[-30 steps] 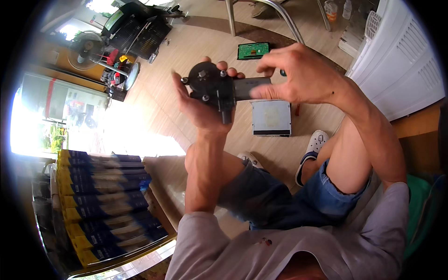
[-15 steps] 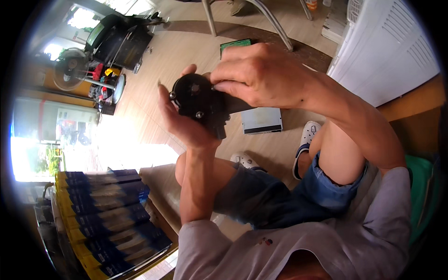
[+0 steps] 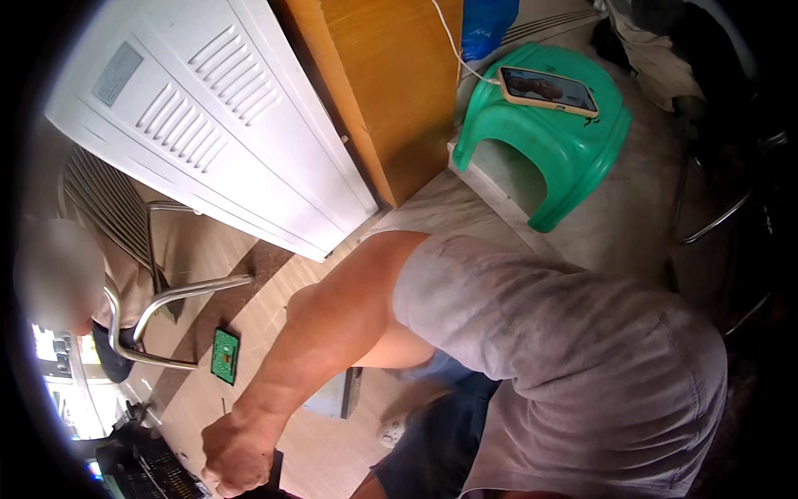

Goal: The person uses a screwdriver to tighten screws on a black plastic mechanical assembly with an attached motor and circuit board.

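My right hand [image 3: 239, 457] is low at the left of the view, its fingers curled closed and pointing down. Whatever they pinch is hidden behind the knuckles. Right beside it, a piece of a black object [image 3: 276, 472] shows, mostly hidden by the hand and cut off by the picture's lower edge. My left hand is out of view. Beyond my forearm a green circuit board [image 3: 224, 356] lies on the floor. A flat silver box [image 3: 331, 396] with a dark edge is partly covered by my arm.
A white louvred cabinet [image 3: 224, 108] stands beside a wooden cabinet [image 3: 395, 91]. On a green plastic stool [image 3: 532, 125] rests a phone [image 3: 549, 90] with a white cable. Another person [image 3: 104, 274] is by a metal-framed chair [image 3: 166, 295] at the left.
The view has swung to the right, bringing the stool and phone in. My left hand and most of the black object have left the picture; my right hand now appears low at the left.
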`<state>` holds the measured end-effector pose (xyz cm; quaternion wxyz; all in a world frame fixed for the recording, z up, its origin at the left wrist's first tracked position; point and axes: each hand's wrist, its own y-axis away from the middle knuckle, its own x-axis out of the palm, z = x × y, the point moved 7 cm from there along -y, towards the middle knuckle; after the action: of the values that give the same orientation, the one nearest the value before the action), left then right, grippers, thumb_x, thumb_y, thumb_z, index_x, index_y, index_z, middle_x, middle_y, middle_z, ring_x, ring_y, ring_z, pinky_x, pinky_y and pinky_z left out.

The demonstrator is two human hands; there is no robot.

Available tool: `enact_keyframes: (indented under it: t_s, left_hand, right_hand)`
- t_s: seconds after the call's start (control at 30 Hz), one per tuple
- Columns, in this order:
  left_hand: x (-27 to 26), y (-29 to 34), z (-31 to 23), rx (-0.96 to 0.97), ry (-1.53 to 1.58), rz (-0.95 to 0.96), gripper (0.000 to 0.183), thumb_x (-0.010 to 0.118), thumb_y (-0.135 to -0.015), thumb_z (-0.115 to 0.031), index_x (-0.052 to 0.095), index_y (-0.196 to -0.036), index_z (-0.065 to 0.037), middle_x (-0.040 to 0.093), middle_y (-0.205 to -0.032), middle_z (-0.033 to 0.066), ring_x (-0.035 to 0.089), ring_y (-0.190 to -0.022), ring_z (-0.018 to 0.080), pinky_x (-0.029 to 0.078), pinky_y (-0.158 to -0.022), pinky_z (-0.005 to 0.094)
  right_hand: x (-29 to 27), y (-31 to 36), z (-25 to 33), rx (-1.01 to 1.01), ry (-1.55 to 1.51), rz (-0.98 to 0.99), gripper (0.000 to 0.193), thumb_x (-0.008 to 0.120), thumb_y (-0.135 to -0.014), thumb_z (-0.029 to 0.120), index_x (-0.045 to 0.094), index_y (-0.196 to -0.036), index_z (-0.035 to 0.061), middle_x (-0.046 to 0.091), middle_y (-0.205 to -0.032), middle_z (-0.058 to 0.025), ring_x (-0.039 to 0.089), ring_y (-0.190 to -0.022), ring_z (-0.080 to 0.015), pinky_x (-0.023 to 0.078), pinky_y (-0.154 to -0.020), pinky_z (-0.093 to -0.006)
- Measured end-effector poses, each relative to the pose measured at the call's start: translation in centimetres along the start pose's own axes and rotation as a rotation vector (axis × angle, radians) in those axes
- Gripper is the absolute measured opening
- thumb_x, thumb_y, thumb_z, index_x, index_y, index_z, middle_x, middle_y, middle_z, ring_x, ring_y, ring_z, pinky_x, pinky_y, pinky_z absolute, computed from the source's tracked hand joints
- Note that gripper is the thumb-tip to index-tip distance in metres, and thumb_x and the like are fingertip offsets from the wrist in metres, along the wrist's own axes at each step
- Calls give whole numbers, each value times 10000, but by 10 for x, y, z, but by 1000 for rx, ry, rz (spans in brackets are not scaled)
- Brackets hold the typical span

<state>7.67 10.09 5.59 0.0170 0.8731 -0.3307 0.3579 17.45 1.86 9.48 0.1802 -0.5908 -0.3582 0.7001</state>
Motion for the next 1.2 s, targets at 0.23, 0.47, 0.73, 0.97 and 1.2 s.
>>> enact_keyframes:
  t_s: [0.23,0.47,0.73,0.97,1.2]
  left_hand:
    - [-21,-19,0,-4,58,-104,484,782,-799,-248,534,-1114,24,644,-889,133,659,-827,254,557,-650,372]
    - [-26,-28,-2,60,86,-70,712,805,-783,-136,402,-1327,85,640,-926,170,667,-804,264,556,-614,351]
    - [-59,-55,5,65,-108,-139,424,766,-828,-352,681,-1071,-15,689,-849,67,669,-746,191,533,-614,323]
    - [-40,-38,-13,557,-550,-41,314,709,-857,-393,732,-831,-81,691,-766,33,649,-713,169,506,-624,296]
    - [-15,-14,-15,-48,-486,-52,462,596,-923,-488,672,-1031,-45,683,-970,76,653,-890,193,540,-805,348]
  right_hand:
    - [17,-16,-1,19,104,56,260,519,-880,306,684,-895,105,701,-963,-140,710,-819,-359,579,-679,-478]
    - [0,-8,3,134,80,150,224,572,-837,290,717,-836,119,732,-907,-141,721,-843,-358,586,-689,-472]
    - [-10,-6,0,201,-45,124,256,600,-815,271,701,-741,48,722,-813,-193,718,-795,-381,584,-670,-472]
    - [-15,-2,5,228,-77,259,221,668,-742,237,734,-799,34,731,-847,-186,713,-834,-378,586,-710,-465]
    - [-4,-2,-2,258,-148,184,229,639,-796,253,727,-802,42,729,-826,-167,710,-837,-379,584,-713,-470]
